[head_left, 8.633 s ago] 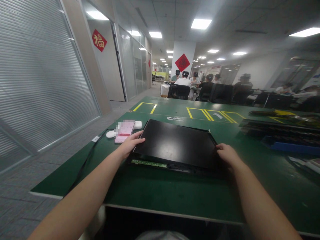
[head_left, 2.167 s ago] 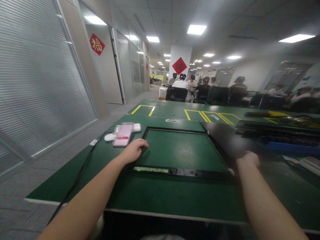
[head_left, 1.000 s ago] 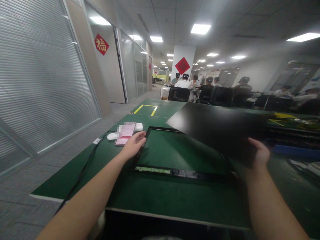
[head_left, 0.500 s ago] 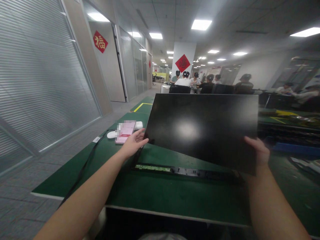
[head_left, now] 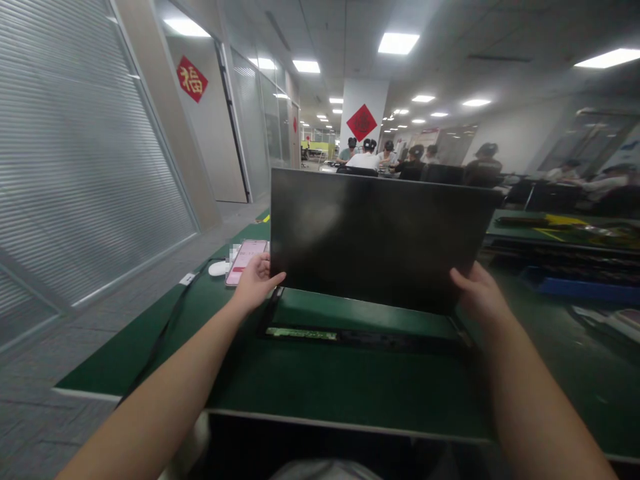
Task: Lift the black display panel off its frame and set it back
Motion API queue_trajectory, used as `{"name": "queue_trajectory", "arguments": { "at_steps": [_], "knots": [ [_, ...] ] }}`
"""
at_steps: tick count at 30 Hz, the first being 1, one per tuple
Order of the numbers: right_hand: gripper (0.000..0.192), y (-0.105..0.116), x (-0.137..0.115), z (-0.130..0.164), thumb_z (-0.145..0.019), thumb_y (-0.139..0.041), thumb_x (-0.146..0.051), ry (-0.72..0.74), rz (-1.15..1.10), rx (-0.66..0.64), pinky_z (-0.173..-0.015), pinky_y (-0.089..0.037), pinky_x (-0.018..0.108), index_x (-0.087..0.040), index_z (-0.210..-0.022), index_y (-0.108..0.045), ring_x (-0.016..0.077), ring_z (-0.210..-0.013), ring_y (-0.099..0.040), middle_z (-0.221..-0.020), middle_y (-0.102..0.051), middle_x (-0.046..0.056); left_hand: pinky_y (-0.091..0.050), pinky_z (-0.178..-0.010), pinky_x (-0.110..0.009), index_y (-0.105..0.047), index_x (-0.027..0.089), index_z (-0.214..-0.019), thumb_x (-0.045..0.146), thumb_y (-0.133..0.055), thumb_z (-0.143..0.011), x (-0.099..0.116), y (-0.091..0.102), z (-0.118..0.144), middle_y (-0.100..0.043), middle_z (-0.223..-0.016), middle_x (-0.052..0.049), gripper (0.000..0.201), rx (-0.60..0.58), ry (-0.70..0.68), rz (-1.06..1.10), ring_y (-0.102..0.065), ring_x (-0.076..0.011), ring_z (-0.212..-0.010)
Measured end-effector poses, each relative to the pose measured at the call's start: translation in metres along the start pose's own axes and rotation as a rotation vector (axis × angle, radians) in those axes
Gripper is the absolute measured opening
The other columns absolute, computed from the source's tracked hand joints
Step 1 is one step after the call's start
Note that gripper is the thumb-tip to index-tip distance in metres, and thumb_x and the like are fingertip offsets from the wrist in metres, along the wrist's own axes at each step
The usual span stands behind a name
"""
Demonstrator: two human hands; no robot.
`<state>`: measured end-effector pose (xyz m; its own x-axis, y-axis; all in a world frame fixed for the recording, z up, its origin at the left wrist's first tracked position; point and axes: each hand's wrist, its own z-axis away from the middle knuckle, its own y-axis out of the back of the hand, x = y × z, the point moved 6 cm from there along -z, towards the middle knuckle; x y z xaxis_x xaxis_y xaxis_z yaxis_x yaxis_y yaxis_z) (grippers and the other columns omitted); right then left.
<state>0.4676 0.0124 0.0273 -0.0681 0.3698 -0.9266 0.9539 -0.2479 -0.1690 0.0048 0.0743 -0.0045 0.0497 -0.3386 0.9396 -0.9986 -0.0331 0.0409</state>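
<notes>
Between my two hands a thin, dark display panel point(head_left: 375, 240) is held up over the table, tilted so that its broad face is toward me. My left hand point(head_left: 256, 283) grips its lower left edge, thumb on the front and fingers behind. On the lower right edge my right hand point(head_left: 477, 293) holds it the same way. Below the panel lies a narrow black frame point(head_left: 380, 339) with a green circuit board strip point(head_left: 301, 333) along its near side. Most of the frame's far part is hidden behind the panel.
The green table point(head_left: 340, 387) spreads around the frame. Left of the panel are a phone point(head_left: 245, 257), a white mouse-like object point(head_left: 217, 269) and a black strap point(head_left: 170, 327). A blue tray point(head_left: 570, 285) is at the right. Several people sit farther back.
The panel has shifted left and been turned more level, its right side no longer hanging so low. My right hand has moved left and slightly up with it; my left hand has moved little.
</notes>
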Motion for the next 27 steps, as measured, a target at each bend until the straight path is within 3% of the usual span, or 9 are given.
{"name": "queue_trajectory", "arguments": {
  "at_steps": [4,7,12,17,23,27],
  "knots": [
    [0.045,0.004,0.012,-0.005,-0.067,-0.077,-0.026,0.025,0.010,0.031,-0.105,-0.043,0.041,-0.030,-0.111,-0.067,0.0256,-0.118,-0.059,-0.120,-0.068,0.002,-0.049,-0.096,-0.045,-0.052,0.020,-0.096,0.032,-0.083,-0.061,0.004,-0.007,0.003,-0.071,-0.101,-0.006,0.048,-0.073,-0.044,0.003,-0.067,-0.0246,-0.101],
    [0.042,0.010,0.021,-0.009,-0.065,-0.076,-0.026,-0.037,0.021,0.068,-0.099,-0.048,0.043,-0.028,-0.106,-0.067,0.0278,-0.113,-0.062,-0.114,-0.070,0.004,-0.048,-0.098,-0.048,-0.053,0.019,-0.096,0.033,-0.083,-0.061,0.001,-0.010,0.004,-0.071,-0.103,-0.008,0.048,-0.119,-0.015,-0.031,-0.067,-0.0265,-0.103],
    [0.036,0.021,0.045,-0.011,-0.063,-0.071,-0.018,-0.326,0.016,0.138,-0.078,-0.056,0.039,-0.025,-0.097,-0.067,0.0261,-0.088,-0.069,-0.091,-0.074,0.004,-0.049,-0.097,-0.053,-0.055,0.018,-0.098,0.035,-0.084,-0.060,-0.008,-0.015,0.008,-0.072,-0.102,-0.009,0.052,-0.226,0.112,-0.101,-0.069,-0.0285,-0.100],
    [0.027,0.028,0.070,-0.005,-0.067,-0.065,-0.015,-0.611,0.063,0.163,-0.057,-0.052,0.035,-0.025,-0.092,-0.064,0.0229,-0.063,-0.067,-0.074,-0.072,0.003,-0.049,-0.098,-0.054,-0.058,0.017,-0.103,0.035,-0.085,-0.059,-0.010,-0.018,0.012,-0.072,-0.110,-0.011,0.055,-0.291,0.199,-0.096,-0.069,-0.0297,-0.103],
    [0.030,0.029,0.084,-0.004,-0.069,-0.063,-0.015,-0.691,0.052,0.143,-0.058,-0.053,0.037,-0.026,-0.097,-0.062,0.0217,-0.058,-0.065,-0.073,-0.072,0.003,-0.050,-0.096,-0.053,-0.050,0.017,-0.125,0.035,-0.086,-0.060,-0.008,-0.021,0.013,-0.074,-0.106,-0.010,0.077,-0.310,0.213,-0.026,-0.070,-0.0303,-0.102],
    [0.029,0.030,0.085,-0.004,-0.070,-0.062,-0.017,-0.699,0.064,0.136,-0.059,-0.054,0.038,-0.026,-0.098,-0.062,0.0224,-0.059,-0.065,-0.073,-0.071,0.004,-0.053,-0.089,-0.055,-0.049,0.017,-0.121,0.041,-0.083,-0.064,-0.009,-0.019,0.014,-0.076,-0.095,-0.008,0.071,-0.289,0.240,-0.066,-0.072,-0.0308,-0.094]
  ]
}}
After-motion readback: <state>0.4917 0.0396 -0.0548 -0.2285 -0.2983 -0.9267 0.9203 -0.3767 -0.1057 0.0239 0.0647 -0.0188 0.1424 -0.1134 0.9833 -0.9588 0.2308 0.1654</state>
